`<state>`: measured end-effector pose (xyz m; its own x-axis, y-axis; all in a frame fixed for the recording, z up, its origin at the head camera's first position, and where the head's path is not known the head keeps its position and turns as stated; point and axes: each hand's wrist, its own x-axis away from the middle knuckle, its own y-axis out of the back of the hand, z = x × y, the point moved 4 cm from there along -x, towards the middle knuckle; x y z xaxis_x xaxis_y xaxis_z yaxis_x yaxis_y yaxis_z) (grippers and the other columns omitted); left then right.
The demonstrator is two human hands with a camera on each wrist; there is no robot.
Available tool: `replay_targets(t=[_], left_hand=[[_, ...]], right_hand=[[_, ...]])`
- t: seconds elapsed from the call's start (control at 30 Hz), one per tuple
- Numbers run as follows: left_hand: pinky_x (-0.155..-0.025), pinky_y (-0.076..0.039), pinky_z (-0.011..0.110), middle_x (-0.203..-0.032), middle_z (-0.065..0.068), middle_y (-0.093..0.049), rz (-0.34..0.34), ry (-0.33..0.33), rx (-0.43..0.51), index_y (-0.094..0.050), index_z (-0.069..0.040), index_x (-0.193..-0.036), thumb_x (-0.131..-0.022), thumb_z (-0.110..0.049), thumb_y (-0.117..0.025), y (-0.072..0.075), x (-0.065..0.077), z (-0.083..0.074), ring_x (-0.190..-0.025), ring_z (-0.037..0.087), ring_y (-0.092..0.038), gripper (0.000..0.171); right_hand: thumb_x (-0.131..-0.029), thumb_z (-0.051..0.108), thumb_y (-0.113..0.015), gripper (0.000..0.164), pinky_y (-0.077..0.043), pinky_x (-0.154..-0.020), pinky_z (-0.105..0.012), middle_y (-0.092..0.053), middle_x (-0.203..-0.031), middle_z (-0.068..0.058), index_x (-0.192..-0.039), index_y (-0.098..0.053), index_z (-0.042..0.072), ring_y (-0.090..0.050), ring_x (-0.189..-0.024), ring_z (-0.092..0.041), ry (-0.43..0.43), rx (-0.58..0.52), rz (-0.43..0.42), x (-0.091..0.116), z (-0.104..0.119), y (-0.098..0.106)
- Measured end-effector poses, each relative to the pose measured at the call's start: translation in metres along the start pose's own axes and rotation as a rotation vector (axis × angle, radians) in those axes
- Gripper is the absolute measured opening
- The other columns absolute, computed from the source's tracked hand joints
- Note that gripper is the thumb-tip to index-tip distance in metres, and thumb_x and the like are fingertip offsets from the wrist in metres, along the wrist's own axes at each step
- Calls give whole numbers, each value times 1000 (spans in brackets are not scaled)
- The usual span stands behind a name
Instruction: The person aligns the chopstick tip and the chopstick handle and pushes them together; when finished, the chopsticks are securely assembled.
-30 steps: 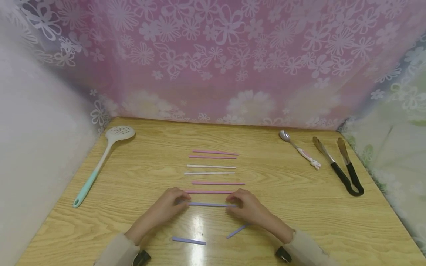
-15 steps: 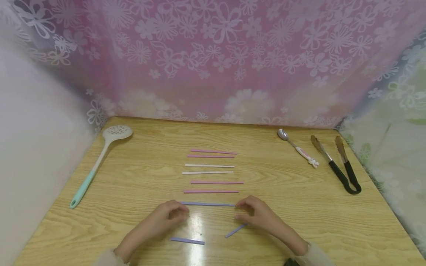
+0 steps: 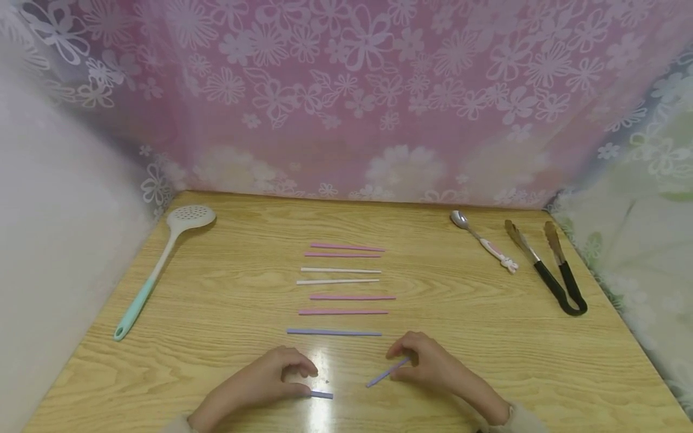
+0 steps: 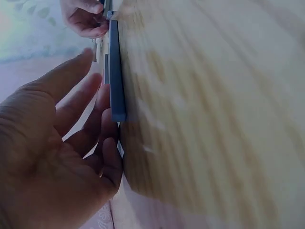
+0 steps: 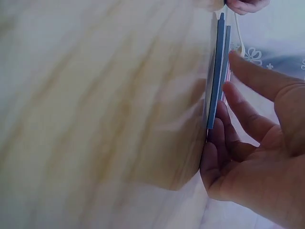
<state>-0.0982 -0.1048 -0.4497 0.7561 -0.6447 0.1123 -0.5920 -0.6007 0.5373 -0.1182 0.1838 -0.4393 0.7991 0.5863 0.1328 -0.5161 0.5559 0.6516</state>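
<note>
In the head view my left hand (image 3: pixel 273 380) lies around the left end of a short purple chopstick piece (image 3: pixel 323 395) on the table. Its thumb and fingers stand apart, as the left wrist view shows with the blue-looking piece (image 4: pixel 116 71). My right hand (image 3: pixel 430 364) reaches over the far end of a second short purple chopstick piece (image 3: pixel 384 374), which lies slanted. In the right wrist view the thumb is off that piece (image 5: pixel 217 71); finger contact is unclear. A long purple chopstick (image 3: pixel 334 332) lies just beyond both hands.
Beyond it lie pink chopsticks (image 3: pixel 343 312) and white chopsticks (image 3: pixel 338 281) in rows. A skimmer (image 3: pixel 162 258) with a mint handle is at left. To the right are a spoon (image 3: pixel 483 242) with a rabbit handle and black-handled tongs (image 3: pixel 552 279). A floral curtain (image 3: pixel 346 120) borders the back.
Both hands have left the ends of the long purple chopstick and drawn back toward the front, each to a short purple piece. The long chopstick has shifted slightly left.
</note>
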Motion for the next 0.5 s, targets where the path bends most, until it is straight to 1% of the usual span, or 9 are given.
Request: replay_targets(t=[0.1,0.23,0.37,0.5], left_hand=[[-80,-43,23,-96,-16,-61,10,-33,-48,-68,-22,-103,-80,-35,-72,-1,0,1,-91,1,-48,26],[-78,-41,23,-89,-17,-59,13,-77,-101,-71,-22,-98,-78,-26,-75,-3,-1,2,-88,-1,-47,21],[-79,-39,24,-89,-20,-59,20,-72,-134,-72,-25,-94,-79,-25,-74,-4,-1,3,-89,-1,-45,16],[-78,-36,25,-86,-23,-58,2,-74,-164,-72,-26,-91,-81,-26,-72,-4,-1,2,-86,-1,-44,10]], right_hand=[[-81,28,-72,27,-42,-77,-22,-58,-96,4,-100,-65,11,-48,-89,-14,9,10,5,1,0,-1],[-81,26,-72,22,-40,-76,-21,-57,-95,6,-98,-66,13,-46,-89,-13,13,21,7,0,0,-2],[-82,23,-71,15,-39,-75,-21,-57,-94,7,-94,-67,15,-45,-88,-11,18,35,4,0,0,-3],[-83,20,-70,10,-39,-73,-20,-58,-92,8,-91,-67,16,-44,-87,-10,21,48,-1,0,-1,-3]])
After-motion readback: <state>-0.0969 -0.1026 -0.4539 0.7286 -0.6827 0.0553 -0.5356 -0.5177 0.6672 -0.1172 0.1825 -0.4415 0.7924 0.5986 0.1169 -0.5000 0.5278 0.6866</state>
